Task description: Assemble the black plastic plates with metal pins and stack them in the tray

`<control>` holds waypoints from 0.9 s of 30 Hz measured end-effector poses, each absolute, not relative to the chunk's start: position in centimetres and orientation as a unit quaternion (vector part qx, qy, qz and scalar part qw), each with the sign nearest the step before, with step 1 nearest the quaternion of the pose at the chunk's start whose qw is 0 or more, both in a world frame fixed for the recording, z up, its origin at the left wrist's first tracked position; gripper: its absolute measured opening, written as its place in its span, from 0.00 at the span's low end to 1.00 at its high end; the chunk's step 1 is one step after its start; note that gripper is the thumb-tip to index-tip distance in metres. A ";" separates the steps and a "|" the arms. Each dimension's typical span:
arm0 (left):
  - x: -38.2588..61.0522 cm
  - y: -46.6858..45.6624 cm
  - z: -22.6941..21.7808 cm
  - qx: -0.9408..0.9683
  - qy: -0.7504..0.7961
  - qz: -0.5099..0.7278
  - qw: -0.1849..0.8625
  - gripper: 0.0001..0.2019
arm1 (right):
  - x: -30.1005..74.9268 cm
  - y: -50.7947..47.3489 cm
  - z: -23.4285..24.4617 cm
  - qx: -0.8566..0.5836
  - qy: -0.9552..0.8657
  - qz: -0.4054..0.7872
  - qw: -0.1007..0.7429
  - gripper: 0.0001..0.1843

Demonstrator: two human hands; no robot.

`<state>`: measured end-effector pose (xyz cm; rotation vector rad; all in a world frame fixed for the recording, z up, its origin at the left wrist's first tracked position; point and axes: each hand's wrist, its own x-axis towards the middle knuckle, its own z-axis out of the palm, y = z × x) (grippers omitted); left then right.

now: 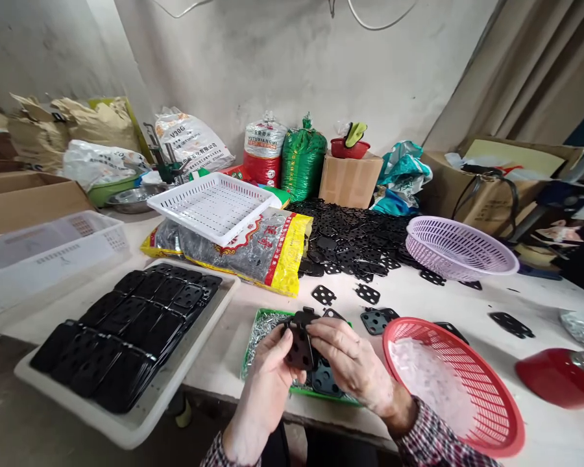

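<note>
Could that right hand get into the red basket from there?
Probably yes: the right hand is close beside the red basket, whose top looks mostly uncovered, though the hand is busy at a black plate.

The 2 sleeves (440, 434) show dark-and-white plaid.

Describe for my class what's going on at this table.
Someone's left hand grips a flat black plate with holes, the right hand at its edge, above a shallow green plastic tray of small silvery metal pieces. Similar black plates lie in rows in a white rectangular tray at left and in a loose heap farther back.
</note>
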<state>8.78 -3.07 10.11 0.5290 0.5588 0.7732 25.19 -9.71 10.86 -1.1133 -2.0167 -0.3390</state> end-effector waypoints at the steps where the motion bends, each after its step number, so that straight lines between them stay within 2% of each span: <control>1: 8.9 -3.3 10.0 0.289 0.269 0.370 0.841 0.09 | 25.1 -10.1 10.7 -0.448 -0.783 -0.127 0.412 0.23; 3: 9.0 -3.6 9.8 0.345 0.295 0.389 0.801 0.13 | 25.1 -10.8 10.5 -0.491 -0.735 -0.110 0.455 0.24; 5: 9.2 -3.9 9.6 0.390 0.326 0.411 0.757 0.16 | 25.3 -11.5 10.5 -0.556 -0.659 -0.065 0.503 0.20; 8: 9.7 -4.2 9.2 0.444 0.334 0.422 0.717 0.15 | 25.2 -12.3 10.3 -0.619 -0.558 0.065 0.548 0.14; 12: 10.6 -4.9 8.9 0.495 0.321 0.411 0.696 0.13 | 23.8 -12.5 9.2 -0.619 -0.467 0.212 0.595 0.27; 14: 10.9 -5.2 8.8 0.511 0.327 0.409 0.682 0.13 | 23.2 -12.5 8.7 -0.615 -0.418 0.252 0.620 0.29; 21: 11.3 -5.7 8.3 0.562 0.359 0.399 0.629 0.13 | 22.6 -12.9 8.2 -0.615 -0.325 0.309 0.649 0.30; 27: 11.4 -5.1 8.5 0.575 0.345 0.332 0.664 0.18 | 22.5 -13.4 8.4 -0.628 -0.346 0.308 0.625 0.29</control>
